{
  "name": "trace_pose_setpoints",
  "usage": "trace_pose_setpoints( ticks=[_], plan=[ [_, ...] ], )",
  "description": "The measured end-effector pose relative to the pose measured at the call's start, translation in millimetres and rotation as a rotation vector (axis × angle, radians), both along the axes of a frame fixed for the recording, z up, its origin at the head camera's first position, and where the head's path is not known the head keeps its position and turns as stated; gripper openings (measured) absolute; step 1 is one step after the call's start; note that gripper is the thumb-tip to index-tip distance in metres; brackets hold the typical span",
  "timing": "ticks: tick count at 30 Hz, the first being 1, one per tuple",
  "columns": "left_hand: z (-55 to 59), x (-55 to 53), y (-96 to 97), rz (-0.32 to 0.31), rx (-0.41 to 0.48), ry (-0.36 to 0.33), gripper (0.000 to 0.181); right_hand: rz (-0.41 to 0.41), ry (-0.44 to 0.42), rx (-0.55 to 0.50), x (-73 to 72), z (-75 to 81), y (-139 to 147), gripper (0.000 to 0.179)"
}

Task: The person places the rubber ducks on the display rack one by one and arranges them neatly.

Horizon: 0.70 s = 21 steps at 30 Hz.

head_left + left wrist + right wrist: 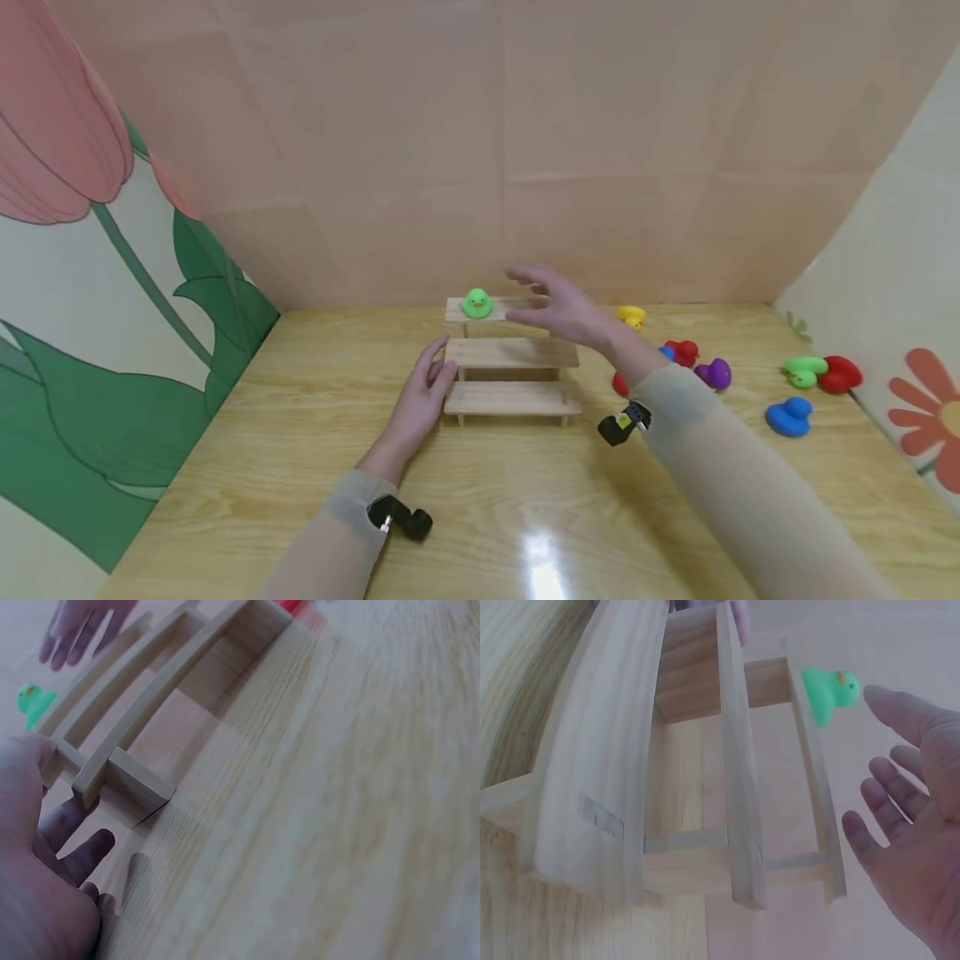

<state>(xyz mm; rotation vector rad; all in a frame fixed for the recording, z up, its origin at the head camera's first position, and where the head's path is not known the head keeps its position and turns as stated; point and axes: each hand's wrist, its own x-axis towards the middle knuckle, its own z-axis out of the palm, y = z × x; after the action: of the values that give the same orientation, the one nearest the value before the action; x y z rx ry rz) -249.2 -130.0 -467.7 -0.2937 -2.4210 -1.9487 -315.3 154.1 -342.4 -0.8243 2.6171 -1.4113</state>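
Note:
A three-tiered wooden stand (512, 398) is on the table, its steps rising toward the back. On the left part of the top step sits a green rubber duck (477, 304), facing forward. My left hand (426, 392) grips the stand's left end; in the left wrist view the thumb is at the upper steps and the fingers (86, 855) reach beneath. My right hand (566, 310) hovers over the right part of the top step, fingers spread and holding nothing. In the right wrist view its thumb points toward the duck (831, 694), with a gap between them.
Right of the stand lie a yellow duck (632, 316), a red duck (682, 352) and a purple duck (714, 374). Farther right are a green duck (804, 372), another red one (840, 375) and a blue one (789, 417). A pinkish wall (375, 167) rises behind the table.

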Motion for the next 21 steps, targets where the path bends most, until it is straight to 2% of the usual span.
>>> trace_pose_setpoints(
  ticks=[7, 14, 21],
  plan=[
    [-0.6, 0.9, 1.5, 0.001, 0.010, 0.008, 0.059, -0.038, 0.079, 0.024, 13.9, -1.8, 20, 0.074],
    [-0.8, 2.0, -1.9, -0.005, 0.000, 0.010, 0.058, -0.107, 0.088, 0.029, 34.3, -5.9, 43, 0.074],
    [-0.4, 1.7, -4.7, 0.005, 0.004, 0.011, 0.059, -0.129, 0.099, 0.034, 46.2, -16.9, 64, 0.070]
  ],
)
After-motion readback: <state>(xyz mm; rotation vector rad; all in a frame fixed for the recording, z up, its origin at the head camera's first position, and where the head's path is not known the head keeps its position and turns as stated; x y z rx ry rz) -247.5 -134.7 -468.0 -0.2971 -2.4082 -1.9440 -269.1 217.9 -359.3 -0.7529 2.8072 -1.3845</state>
